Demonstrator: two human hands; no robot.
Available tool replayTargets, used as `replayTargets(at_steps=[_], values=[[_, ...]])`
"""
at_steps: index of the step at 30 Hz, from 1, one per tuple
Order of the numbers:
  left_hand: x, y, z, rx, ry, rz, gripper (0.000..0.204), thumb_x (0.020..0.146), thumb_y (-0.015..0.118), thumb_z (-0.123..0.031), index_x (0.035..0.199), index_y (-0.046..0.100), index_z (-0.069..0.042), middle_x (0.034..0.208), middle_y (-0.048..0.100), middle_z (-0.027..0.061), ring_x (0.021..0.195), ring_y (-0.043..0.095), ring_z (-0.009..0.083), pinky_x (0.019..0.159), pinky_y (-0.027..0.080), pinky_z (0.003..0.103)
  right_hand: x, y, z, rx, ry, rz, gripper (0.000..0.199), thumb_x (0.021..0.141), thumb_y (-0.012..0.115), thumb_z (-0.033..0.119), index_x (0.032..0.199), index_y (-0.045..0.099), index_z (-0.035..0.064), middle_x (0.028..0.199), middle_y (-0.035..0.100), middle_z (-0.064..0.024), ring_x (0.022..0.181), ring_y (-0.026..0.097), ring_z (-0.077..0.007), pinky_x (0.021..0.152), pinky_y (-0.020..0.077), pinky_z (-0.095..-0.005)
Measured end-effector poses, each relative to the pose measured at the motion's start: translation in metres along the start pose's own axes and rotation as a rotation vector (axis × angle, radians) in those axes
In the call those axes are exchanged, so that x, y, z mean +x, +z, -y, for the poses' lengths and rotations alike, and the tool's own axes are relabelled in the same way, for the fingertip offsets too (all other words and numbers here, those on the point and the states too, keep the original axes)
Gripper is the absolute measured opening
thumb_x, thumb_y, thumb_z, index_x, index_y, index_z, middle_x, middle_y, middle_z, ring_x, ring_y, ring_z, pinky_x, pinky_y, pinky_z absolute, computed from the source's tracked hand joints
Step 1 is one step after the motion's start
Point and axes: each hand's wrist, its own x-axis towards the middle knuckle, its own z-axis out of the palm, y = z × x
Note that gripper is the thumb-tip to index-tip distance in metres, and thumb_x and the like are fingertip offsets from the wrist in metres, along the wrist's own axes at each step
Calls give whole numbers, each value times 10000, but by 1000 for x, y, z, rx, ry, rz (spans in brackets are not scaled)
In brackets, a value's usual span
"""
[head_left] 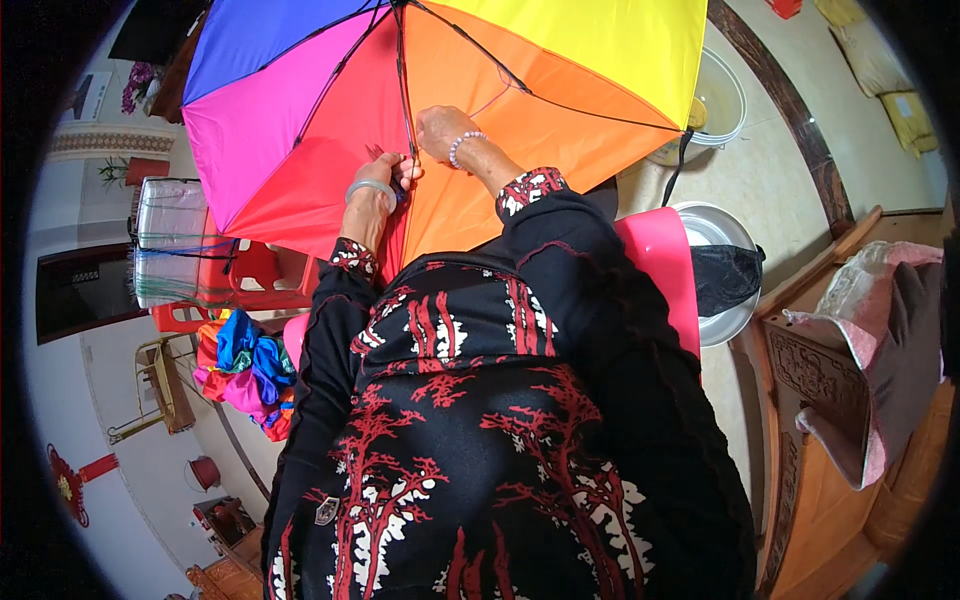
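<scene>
While the big rainbow umbrella canopy [440, 90] lies open across the person's lap, inner side up, both hands work close together on one black rib [404, 80], where the red and orange panels meet. Spreading away from the hands on every side, the canopy hides whatever surface is beneath it. Behind the right forearm stands a pink plastic chair back [665, 270], and well out beyond the left elbow lies a heap of folded colourful umbrella fabric [245, 375] under a red stool [255, 280]. The right hand [440, 130], with a bead bracelet at the wrist, pinches the cloth beside the rib. The left hand [385, 180], wearing a pale bangle, is closed on something small and thin at the seam; I cannot tell what. This looks like fastening fabric to rib, and the next move probably needs the cloth kept taut against the rib.
</scene>
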Motion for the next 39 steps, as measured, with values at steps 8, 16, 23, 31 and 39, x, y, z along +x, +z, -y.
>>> replayTargets(at_steps=[8, 16, 23, 31, 39], values=[[-6, 2, -1, -37, 17, 24, 189, 864, 421, -96, 948, 457, 69, 755, 600, 189, 571, 609, 271, 373, 424, 251, 3, 3, -3, -36, -26, 2, 161, 735, 531, 170, 765, 620, 39, 767, 620, -162, 743, 604, -297, 698, 471, -381], [-2, 1, 0, -9, 29, 25, 189, 867, 422, -102, 939, 464, 68, 744, 599, 189, 568, 609, 266, 373, 423, 250, 10, 13, -9, -113, -33, 31, 196, 733, 510, 176, 689, 632, 30, 747, 617, -171, 740, 606, -296, 694, 475, -383], [-6, 3, 0, -35, 19, 30, 188, 867, 431, -106, 938, 465, 64, 738, 602, 181, 568, 612, 260, 374, 423, 252, 7, 9, -9, -85, -55, 91, 237, 744, 471, 162, 642, 614, 2, 588, 588, -164, 589, 603, -280, 633, 490, -354], [-5, 1, 0, -13, 32, 31, 180, 869, 447, -123, 913, 490, 46, 728, 608, 164, 560, 607, 243, 380, 425, 252, -1, -3, 1, 40, 74, 167, 280, 781, 448, 151, 578, 581, 12, 476, 537, -125, 398, 534, -246, 414, 446, -404], [-2, 8, -2, 44, -13, 79, 168, 865, 466, -133, 857, 529, 23, 673, 596, 116, 537, 582, 196, 382, 396, 232, 1, 1, -2, 352, 263, 284, 268, 796, 456, 146, 584, 563, 21, 482, 542, -87, 353, 489, -186, 336, 386, -364]])
